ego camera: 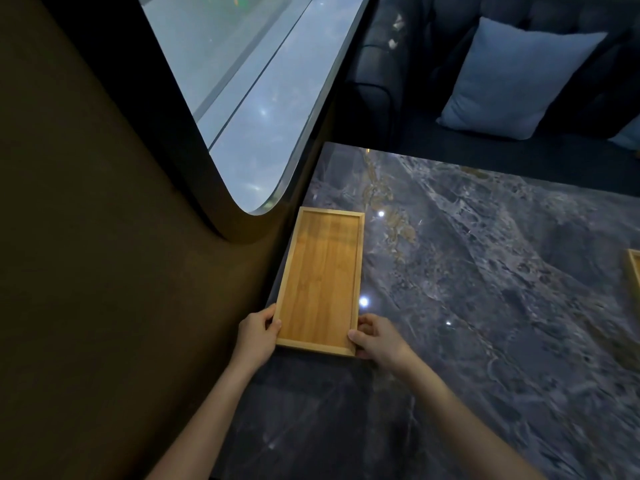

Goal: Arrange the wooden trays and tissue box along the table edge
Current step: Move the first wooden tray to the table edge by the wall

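Second tray (634, 278) cut by right edge, probably wooden.

**Dark marble bench, two trays on it**

Glossy dark grey marble-patterned bench (485, 306) with ceiling lights reflecting off it. A long rectangular light-wood tray (322, 278) lies flat along its left edge. Another light-wood tray (634, 275) is barely visible at the right, well apart.

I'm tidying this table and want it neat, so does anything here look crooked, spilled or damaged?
Nothing stands out. The wooden tray lies flat and empty along the wall-side edge of the marble table, held at its near corners by the left hand and right hand. A second tray is cut off at the right.
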{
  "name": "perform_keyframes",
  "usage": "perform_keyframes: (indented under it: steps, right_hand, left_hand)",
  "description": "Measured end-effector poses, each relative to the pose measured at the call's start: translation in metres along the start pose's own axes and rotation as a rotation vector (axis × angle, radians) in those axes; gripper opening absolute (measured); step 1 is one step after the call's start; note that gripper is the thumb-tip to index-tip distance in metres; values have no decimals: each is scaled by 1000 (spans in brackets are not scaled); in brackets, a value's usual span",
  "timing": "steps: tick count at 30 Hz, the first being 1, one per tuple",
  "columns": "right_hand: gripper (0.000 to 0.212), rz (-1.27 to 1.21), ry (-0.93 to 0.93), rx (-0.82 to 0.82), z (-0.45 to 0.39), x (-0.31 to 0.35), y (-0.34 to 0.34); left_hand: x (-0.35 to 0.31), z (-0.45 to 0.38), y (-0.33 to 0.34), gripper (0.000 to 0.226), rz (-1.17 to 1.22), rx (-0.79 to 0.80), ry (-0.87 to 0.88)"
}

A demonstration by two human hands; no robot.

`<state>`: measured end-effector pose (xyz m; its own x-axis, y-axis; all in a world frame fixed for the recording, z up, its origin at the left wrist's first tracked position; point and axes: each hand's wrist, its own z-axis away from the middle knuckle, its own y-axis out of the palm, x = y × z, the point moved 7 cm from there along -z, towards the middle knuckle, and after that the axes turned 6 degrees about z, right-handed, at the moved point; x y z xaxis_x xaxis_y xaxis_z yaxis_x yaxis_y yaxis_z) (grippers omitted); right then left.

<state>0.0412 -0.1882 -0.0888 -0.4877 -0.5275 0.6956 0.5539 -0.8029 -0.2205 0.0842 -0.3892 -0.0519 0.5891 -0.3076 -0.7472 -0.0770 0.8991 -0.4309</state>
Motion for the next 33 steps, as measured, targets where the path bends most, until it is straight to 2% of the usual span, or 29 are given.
perform_keyframes:
  steps: [9, 15, 24, 27, 30, 33]
  right_hand:
    - [39, 48, 10, 1, -1, 1, 4]
    - [31, 173, -21, -58, 0, 5, 5]
    - [22, 169, -67, -264, 3, 11, 4]
    - [21, 84, -29, -245, 3, 7, 7]
    - [41, -63, 15, -198, 1, 0, 10]
    - [35, -185, 110, -150, -3, -6, 11]
  left_hand:
    - [2, -2, -1, 38, -33, -44, 7]
    - [4, -5, -5, 39, -88, -97, 3]
    - [4, -8, -10, 38, -201, -200, 47]
    - [5, -6, -9, 38, -244, -218, 71]
    - [7, -6, -7, 39, -265, -220, 90]
    - [11, -7, -7, 39, -275, -230, 95]
